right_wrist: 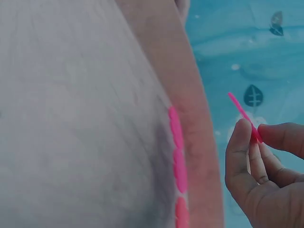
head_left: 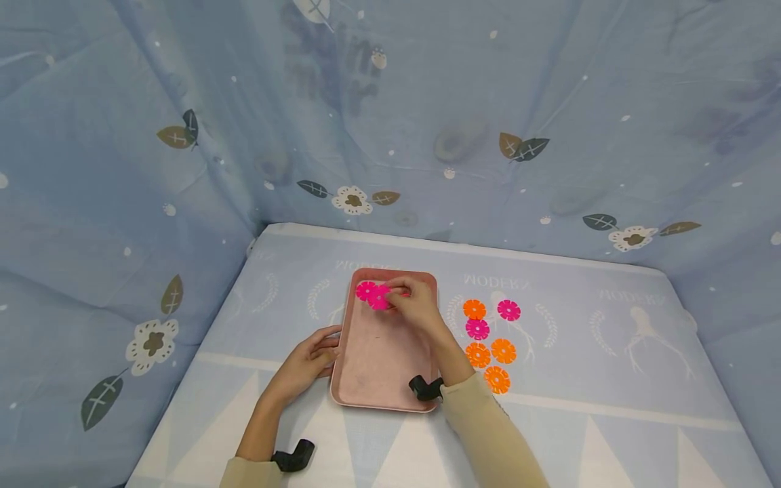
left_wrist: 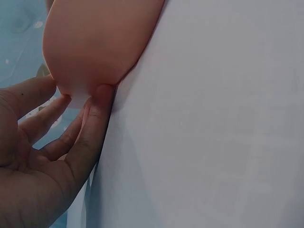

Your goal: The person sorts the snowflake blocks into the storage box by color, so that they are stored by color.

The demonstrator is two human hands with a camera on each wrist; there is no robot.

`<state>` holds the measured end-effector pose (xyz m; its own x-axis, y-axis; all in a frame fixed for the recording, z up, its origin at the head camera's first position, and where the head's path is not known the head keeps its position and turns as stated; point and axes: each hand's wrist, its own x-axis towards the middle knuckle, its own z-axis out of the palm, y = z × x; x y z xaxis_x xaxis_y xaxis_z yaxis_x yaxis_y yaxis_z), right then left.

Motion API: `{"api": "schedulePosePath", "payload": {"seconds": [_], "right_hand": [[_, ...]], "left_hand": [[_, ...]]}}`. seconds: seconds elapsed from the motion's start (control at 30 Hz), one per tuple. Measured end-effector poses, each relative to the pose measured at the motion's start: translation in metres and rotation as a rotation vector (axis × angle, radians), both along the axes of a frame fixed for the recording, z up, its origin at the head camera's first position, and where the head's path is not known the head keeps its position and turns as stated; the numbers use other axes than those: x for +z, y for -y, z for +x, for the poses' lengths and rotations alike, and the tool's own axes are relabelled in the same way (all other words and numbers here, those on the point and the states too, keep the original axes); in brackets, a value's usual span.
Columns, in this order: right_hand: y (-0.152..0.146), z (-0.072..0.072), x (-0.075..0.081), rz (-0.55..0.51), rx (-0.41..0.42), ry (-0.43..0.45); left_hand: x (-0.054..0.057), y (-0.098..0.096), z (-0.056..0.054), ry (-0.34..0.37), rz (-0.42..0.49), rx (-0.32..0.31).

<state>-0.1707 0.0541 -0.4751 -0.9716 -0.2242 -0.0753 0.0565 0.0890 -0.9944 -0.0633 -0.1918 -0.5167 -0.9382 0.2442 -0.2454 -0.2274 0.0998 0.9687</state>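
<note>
My right hand [head_left: 415, 305] is over the far part of a pink tray [head_left: 381, 359], pinching a pink notched flower disc [right_wrist: 244, 116] edge-on between thumb and fingers. Another pink disc [head_left: 366, 291] lies in the tray's far left corner. In the right wrist view, a row of pink discs [right_wrist: 178, 166] shows along the tray, with a redder disc [right_wrist: 181, 213] at the bottom of the frame. My left hand [head_left: 308, 359] is at the tray's left side. In the left wrist view, its spread fingertips [left_wrist: 100, 95] touch the tray's outer wall [left_wrist: 95, 42].
Several orange and pink discs lie right of the tray, among them an orange disc [head_left: 503, 351] and a pink disc [head_left: 509, 310]. Black wrist cameras stick out from both sleeves. A patterned blue cloth [head_left: 457, 190] hangs behind the table [head_left: 586, 339].
</note>
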Motion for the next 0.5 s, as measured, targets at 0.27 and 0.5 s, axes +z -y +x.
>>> {"api": "schedulePosePath", "payload": {"seconds": [0.27,0.5], "right_hand": [[0.017,-0.002,-0.018,0.016,0.051,0.085],[0.026,-0.001,-0.026,-0.007,0.052,0.215]], "left_hand": [[0.001,-0.001,0.000,0.001,0.005,0.000],[0.004,-0.001,0.000,0.000,-0.001,-0.002]]}}
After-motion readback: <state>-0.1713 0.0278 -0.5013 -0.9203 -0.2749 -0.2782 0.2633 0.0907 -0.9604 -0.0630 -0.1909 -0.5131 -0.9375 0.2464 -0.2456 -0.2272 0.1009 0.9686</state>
